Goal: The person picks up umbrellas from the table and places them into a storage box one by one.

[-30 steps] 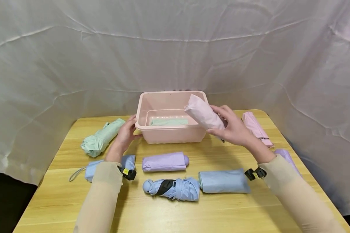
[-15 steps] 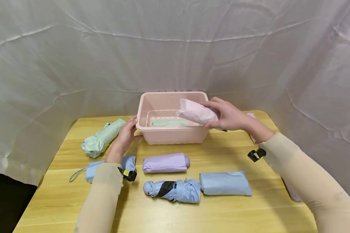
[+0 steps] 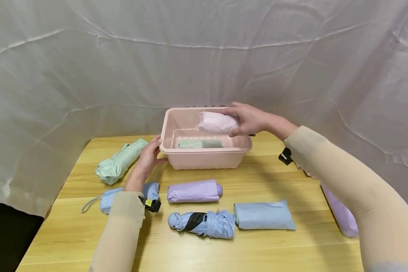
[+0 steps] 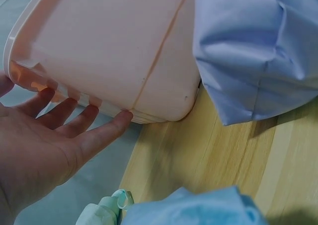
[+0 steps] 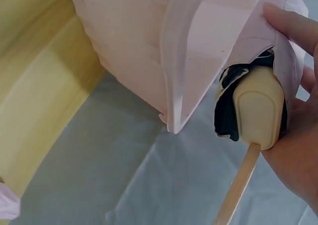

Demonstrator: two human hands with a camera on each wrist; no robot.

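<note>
My right hand (image 3: 246, 119) grips a folded pale pink umbrella (image 3: 215, 121) and holds it over the far right part of the pink plastic bin (image 3: 204, 156). In the right wrist view its cream handle (image 5: 258, 106) and strap (image 5: 237, 187) show beside the bin's rim (image 5: 186, 61). A green folded umbrella (image 3: 198, 144) lies on the bin's floor. My left hand (image 3: 149, 156) rests with straight fingers (image 4: 102, 135) against the bin's left wall (image 4: 109, 41).
On the wooden table (image 3: 275, 249) lie a mint umbrella (image 3: 119, 161), a lilac one (image 3: 193, 190), three blue ones (image 3: 202, 223) (image 3: 264, 216) (image 3: 105, 199), and a lilac one (image 3: 341, 213) at the right edge. White cloth (image 3: 204, 56) hangs behind and on both sides.
My right hand has carried the pink umbrella up and back, from the bin's near right corner to over its far right part. The left hand has stayed at the bin's left wall.
</note>
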